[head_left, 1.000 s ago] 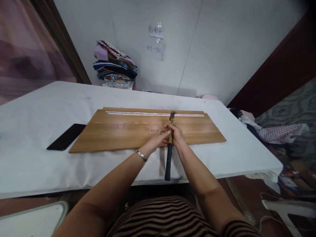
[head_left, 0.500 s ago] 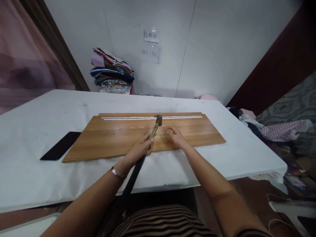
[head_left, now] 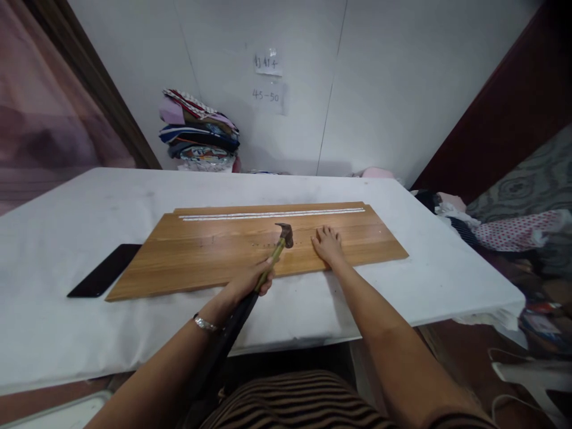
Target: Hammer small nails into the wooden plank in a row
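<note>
My left hand (head_left: 260, 276) is wrapped round the handle of a claw hammer (head_left: 277, 250), whose rusty head hangs over the middle of a wooden board (head_left: 179, 256). Fingers spread, my right hand (head_left: 329, 244) lies flat on the board to the right of the hammer head. A row of small nails (head_left: 263, 245) runs along the board's middle, partly hidden by the hammer. Farther left, a couple of nails (head_left: 213, 239) stick up from the wood. Two white marked strips (head_left: 250, 215) run along the board's far side.
A black tablet-like slab (head_left: 105, 271) lies left of the board on the white-covered table (head_left: 179, 339). Folded clothes (head_left: 201, 128) are stacked at the back against the wall, below left of handwritten paper notes (head_left: 269, 95). More cloth (head_left: 513, 232) hangs beyond the right edge.
My right hand has gone from a pinch near the nails to lying flat, a little farther right. The hammer head has come down closer to the nail row, still in my left hand.
</note>
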`<state>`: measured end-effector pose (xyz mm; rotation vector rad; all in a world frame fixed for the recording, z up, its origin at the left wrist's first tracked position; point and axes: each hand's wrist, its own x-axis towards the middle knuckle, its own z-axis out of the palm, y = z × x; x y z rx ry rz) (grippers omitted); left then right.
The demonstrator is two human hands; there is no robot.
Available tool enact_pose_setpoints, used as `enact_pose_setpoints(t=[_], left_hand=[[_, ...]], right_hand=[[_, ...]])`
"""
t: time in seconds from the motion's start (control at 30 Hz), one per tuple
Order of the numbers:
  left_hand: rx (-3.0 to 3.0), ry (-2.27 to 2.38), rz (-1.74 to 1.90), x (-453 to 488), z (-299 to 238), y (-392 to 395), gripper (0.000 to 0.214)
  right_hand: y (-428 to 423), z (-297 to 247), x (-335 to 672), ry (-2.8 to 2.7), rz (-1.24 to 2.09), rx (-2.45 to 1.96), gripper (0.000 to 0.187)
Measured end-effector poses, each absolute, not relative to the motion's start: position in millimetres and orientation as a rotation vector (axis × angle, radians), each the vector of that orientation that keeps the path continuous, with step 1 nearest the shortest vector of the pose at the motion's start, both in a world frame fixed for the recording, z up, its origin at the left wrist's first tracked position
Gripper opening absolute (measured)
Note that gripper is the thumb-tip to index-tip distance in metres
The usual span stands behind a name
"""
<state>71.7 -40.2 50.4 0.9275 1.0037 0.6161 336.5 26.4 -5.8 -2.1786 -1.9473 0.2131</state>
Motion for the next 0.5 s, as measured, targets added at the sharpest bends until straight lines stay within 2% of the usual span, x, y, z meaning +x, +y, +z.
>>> enact_pose_setpoints(t=[0.37, 0.5], left_hand=[[0.915, 0.986, 0.662, 92.9, 52.0, -27.8, 0.04], [0.92, 0.989, 0.671, 96.7, 48.9, -26.2, 0.04]], right_hand=[[25.3, -0.1, 335.9, -1.906, 0.234, -2.161, 0.053], [24.5, 1.9, 335.4, -1.905, 0.251, -2.162, 0.052]])
